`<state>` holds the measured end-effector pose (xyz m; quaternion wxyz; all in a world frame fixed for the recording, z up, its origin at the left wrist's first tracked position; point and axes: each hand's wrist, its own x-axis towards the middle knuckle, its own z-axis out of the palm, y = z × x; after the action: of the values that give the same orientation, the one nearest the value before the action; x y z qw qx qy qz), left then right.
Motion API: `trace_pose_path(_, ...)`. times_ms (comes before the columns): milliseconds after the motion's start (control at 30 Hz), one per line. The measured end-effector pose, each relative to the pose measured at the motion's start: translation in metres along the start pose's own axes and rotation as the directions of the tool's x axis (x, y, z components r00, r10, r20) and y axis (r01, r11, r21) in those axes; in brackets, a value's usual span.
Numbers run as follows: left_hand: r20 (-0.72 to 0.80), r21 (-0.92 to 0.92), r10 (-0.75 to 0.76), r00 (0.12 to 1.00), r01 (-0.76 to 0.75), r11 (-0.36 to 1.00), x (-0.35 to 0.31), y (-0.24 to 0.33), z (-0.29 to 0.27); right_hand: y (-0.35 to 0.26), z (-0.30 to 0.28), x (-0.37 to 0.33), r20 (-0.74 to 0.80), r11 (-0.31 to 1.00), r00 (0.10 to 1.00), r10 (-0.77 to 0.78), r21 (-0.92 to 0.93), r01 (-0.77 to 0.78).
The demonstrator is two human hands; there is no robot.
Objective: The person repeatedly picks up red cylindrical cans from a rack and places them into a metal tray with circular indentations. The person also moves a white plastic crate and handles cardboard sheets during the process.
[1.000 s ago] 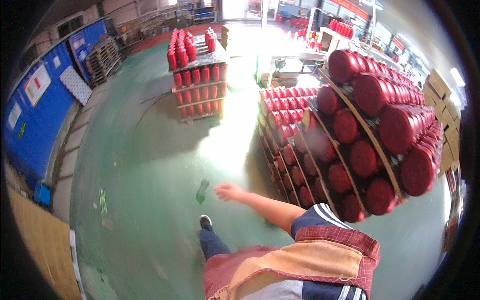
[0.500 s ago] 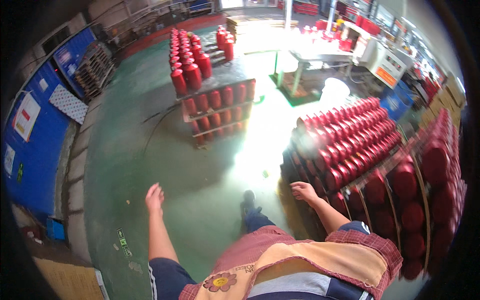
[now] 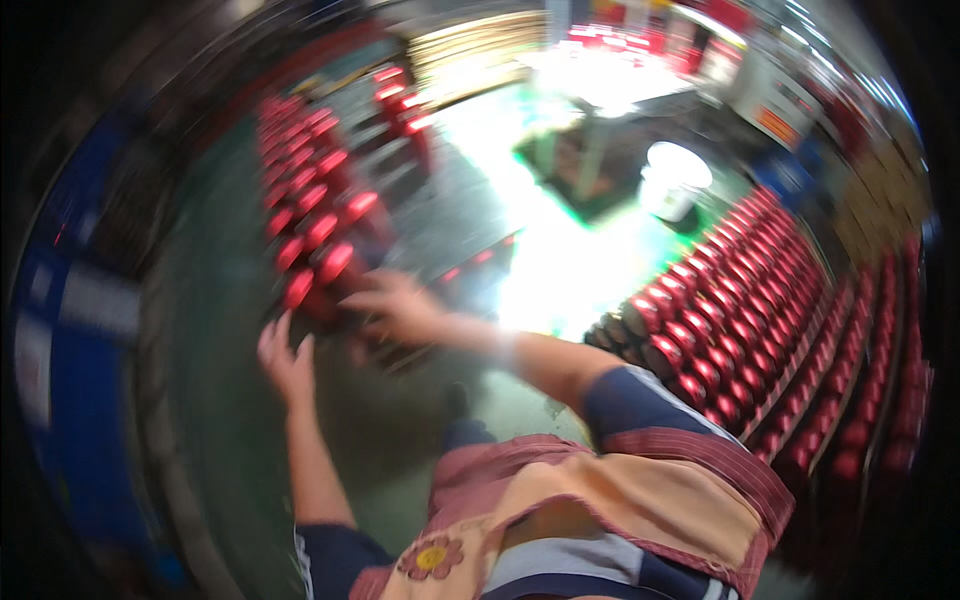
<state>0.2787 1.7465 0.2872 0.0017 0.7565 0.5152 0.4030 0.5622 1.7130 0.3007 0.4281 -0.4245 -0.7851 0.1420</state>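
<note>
Red metal cylinders with rounded shoulders (image 3: 337, 262) stand in rows on a dark platform (image 3: 465, 190) ahead of me. My left hand (image 3: 288, 362) is just short of the nearest cylinder, thumb and fingers apart, holding nothing. Reaching across from the right, my right hand (image 3: 400, 308) has its fingers spread beside the nearest cylinders at the front corner. Blur hides whether its fingertips touch one. The lower parts of those front cylinders are partly hidden behind my hands.
Red cylinders lying on their sides (image 3: 720, 310) are stacked high at my right. A white bucket (image 3: 672, 182) stands beyond them, near a brightly lit worktable (image 3: 615, 85). Blue panels (image 3: 85, 370) line the left, and cardboard boxes (image 3: 885, 200) are at the far right.
I have come closer to the standing cylinders. My right hand has swung left and forward to them from beside the stacked ones. My left hand has moved slightly forward, its fingers spreading.
</note>
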Motion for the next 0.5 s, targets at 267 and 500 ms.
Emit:
trace_pose_path(267,0.15,-0.103,0.02,0.988,-0.004,0.995,0.072,-0.053,0.072,0.078,0.082,0.115,0.002,0.99,0.992,-0.128,-0.062,0.128)
trace_pose_path(500,-0.001,-0.104,-0.02,1.0,0.02,0.994,0.084,-0.062,0.088,0.104,0.108,0.122,0.076,0.986,0.992,-0.1,0.142,0.088)
